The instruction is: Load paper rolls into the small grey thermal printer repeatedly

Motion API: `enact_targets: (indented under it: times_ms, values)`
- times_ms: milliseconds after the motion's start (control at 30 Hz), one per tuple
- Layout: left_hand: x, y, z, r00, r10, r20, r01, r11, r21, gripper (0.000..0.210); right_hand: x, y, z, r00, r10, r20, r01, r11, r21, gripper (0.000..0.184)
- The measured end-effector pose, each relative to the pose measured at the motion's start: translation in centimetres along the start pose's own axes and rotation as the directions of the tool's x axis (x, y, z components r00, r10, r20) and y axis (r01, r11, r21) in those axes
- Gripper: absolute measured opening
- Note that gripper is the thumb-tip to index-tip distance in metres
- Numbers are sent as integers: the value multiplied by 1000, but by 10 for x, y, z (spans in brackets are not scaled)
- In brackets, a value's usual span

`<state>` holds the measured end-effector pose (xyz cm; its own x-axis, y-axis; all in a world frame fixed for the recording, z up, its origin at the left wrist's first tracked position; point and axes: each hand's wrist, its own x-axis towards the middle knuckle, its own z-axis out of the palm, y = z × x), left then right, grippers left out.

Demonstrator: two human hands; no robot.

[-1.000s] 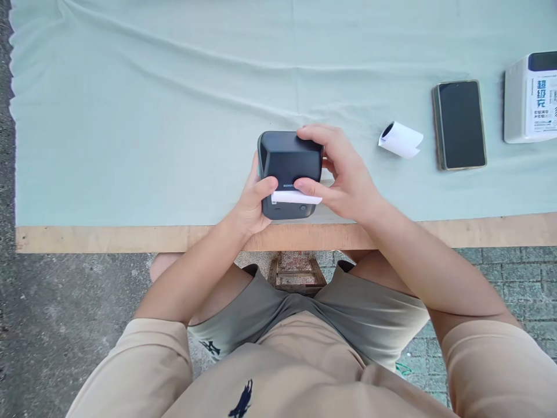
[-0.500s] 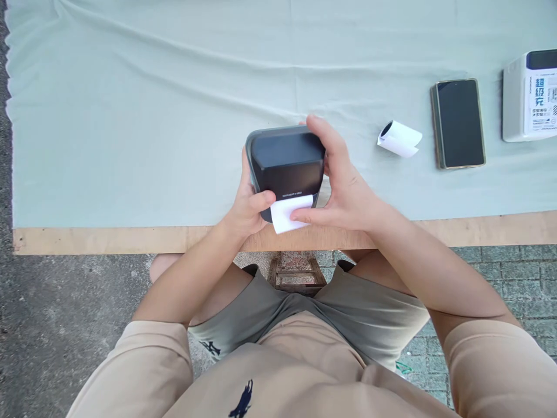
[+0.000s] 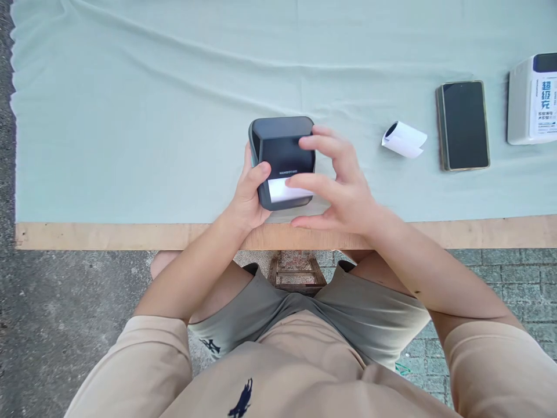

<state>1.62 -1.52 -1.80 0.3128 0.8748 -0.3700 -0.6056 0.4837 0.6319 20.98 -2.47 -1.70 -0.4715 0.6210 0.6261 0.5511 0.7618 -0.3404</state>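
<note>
1. Your left hand (image 3: pixel 251 196) grips the black device (image 3: pixel 278 152) by its left side, thumb resting on the front.
2. Between your hands, the device sits near the front edge of the table (image 3: pixel 108 236), with a white paper strip (image 3: pixel 279 192) across its lower front.
3. Your right hand (image 3: pixel 351 196) is open, fingers spread, fingertips at the device's right side and the strip.
4. Right of your right hand lie a curled paper roll (image 3: pixel 408 141), a phone (image 3: pixel 466 125) and a white box (image 3: pixel 520 104).

Right edge crops the white box (image 3: pixel 521 104); left fingers (image 3: pixel 247 160) hide — mostly — behind black device (image 3: pixel 282 145).
</note>
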Motion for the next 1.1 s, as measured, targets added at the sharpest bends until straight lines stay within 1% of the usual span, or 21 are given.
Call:
enact_targets:
  times_ms: [67, 100, 133, 200, 333, 400, 467, 533, 567, 633, 700, 767, 867, 967, 1000, 1100]
  values:
    - [1, 0, -1, 997, 65, 42, -67, 997, 38, 78, 2, -4, 5, 991, -85, -106, 74, 992, -104, 19]
    - [1, -1, -1, 995, 77, 62, -81, 995, 58, 73, 3, -6, 7, 980, -120, -159, 98, 985, -139, 16]
    - [2, -1, -2, 995, 70, 75, -76, 994, 77, 70, 5, -7, 9, 965, -157, -208, 125, 979, -158, 19]
    - [3, -1, -3, 995, 45, 93, -55, 993, 109, 70, 7, -7, 12, 948, -199, -250, 164, 974, -154, 22]
    - [5, -1, -6, 993, 32, 115, -46, 991, 128, 70, 6, -6, 11, 953, -210, -221, 181, 973, -141, 19]
    - [6, -1, -7, 993, 25, 113, -40, 990, 133, 67, 3, -6, 10, 964, -200, -173, 176, 974, -146, 17]
    - [6, 0, -7, 994, 0, 113, -16, 990, 143, 62, -1, -7, 10, 977, -185, -102, 168, 973, -157, 15]
    - [5, 2, -4, 994, -26, 106, 11, 990, 143, 59, -4, -7, 11, 987, -153, -52, 145, 982, -122, 16]
    - [4, 3, -2, 994, -39, 101, 24, 990, 140, 59, -4, -7, 11, 989, -141, -45, 136, 986, -92, 17]
    - [2, 5, 2, 999, -1, 35, -3, 995, 102, 52, -4, -6, 12, 985, -150, -81, 146, 988, -51, 18]
    - [1, 7, 4, 999, -13, 33, 9, 994, 112, 57, -1, -5, 13, 971, -191, -146, 181, 980, -78, 17]
    - [1, 7, 5, 999, -16, 37, 10, 989, 145, 60, 2, -5, 13, 956, -231, -181, 212, 970, -117, 14]
    - [2, 7, 4, 997, -10, 82, -1, 992, 129, 57, 4, -6, 11, 952, -254, -168, 241, 966, -96, 9]
    - [3, 8, 4, 997, -6, 75, 10, 999, -47, 43, 3, -5, 11, 959, -233, -162, 229, 972, -44, 10]
    - [4, 8, 4, 997, -13, 72, 18, 998, -67, 40, 2, -5, 12, 962, -220, -163, 218, 976, -30, 8]
    - [5, 9, 4, 998, -26, 51, 28, 999, -34, 37, 0, -3, 14, 968, -193, -162, 195, 981, 0, 8]
